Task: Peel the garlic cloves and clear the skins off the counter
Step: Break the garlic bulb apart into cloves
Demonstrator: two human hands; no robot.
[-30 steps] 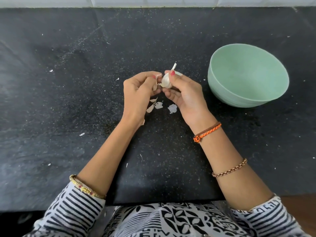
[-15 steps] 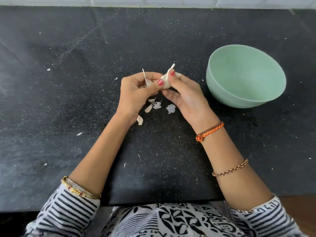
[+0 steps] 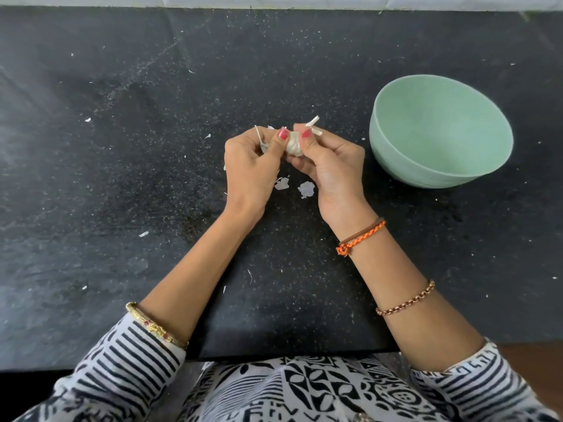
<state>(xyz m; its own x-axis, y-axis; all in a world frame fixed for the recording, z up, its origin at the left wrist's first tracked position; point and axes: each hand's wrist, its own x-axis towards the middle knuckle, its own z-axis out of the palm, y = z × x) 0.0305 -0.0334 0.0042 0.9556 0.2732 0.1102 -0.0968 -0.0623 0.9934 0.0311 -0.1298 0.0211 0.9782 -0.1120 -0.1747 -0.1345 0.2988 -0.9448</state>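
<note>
Tabletop: black speckled stone (image 3: 122, 178), dusted with white flecks of garlic skin.
Garlic: a pale garlic piece (image 3: 294, 146), whether one clove or several I cannot tell, is held above the tabletop between both hands, near the middle of the view.
Left grip: the left hand (image 3: 249, 161) curls its fingers in, thumb pressed onto the garlic, with a thin sliver of skin (image 3: 259, 135) sticking up from between its fingers.
Right grip: the right hand (image 3: 332, 166) pinches the garlic from the other side, thumb on top, with a torn strip of skin (image 3: 313, 120) standing up behind the thumb.
Loose skins: two larger flakes (image 3: 306, 189) lie on the tabletop just below the hands; smaller bits are scattered further out to the left.
Bowl: a mint-green bowl (image 3: 396, 153) sits to the right of the hands, nothing visible inside it.
Risk: the garlic looks smooth and could slip from the thumb pinch if the skin tears suddenly, dropping to the tabletop or rolling off the near edge; light flakes may drift wider with any quick movement, making the clean-up harder.
Edges and room: the near edge (image 3: 289, 356) runs close to the person's body, a tiled wall bounds the far side, and there is wide open stone to the left for sweeping skins together.
</note>
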